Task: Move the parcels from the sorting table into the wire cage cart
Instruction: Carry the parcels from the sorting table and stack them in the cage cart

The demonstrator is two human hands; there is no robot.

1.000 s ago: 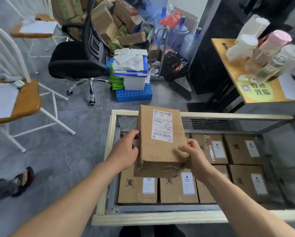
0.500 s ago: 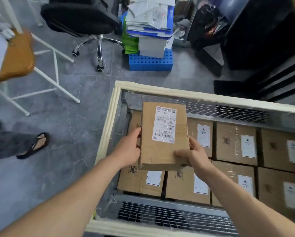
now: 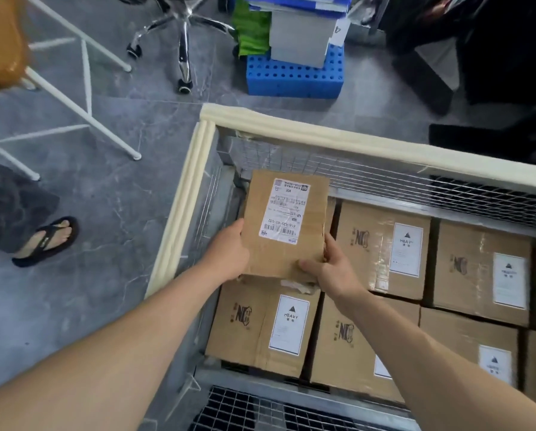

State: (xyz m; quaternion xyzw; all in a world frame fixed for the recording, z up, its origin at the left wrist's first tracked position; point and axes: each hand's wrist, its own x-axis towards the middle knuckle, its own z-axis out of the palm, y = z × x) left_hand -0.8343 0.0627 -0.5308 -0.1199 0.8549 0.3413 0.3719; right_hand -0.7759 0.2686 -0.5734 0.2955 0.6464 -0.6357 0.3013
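Left grip (image 3: 229,256) and right grip (image 3: 332,272) clutch the flat brown cardboard parcel (image 3: 285,225) at ten o'clock over the metal wire cage cart (image 3: 322,132), brown cartons (image 3: 385,250) already loaded, release pending.

I have one view only, from the camera worn on the person's head. It faces forward and steeply down, almost from above, into the wire cage cart (image 3: 322,135). The cart's padded rim runs from the upper middle of the frame to the right edge. The lens is wide, so straight lines bend near the borders. Both forearms enter from the bottom edge. The left hand (image 3: 229,253) and the right hand (image 3: 332,272) hold the parcel (image 3: 287,225) near the centre, close to the lens. The left third shows the grey floor (image 3: 105,213). The top edge cuts a blue crate (image 3: 294,79) and a chair base (image 3: 184,35).
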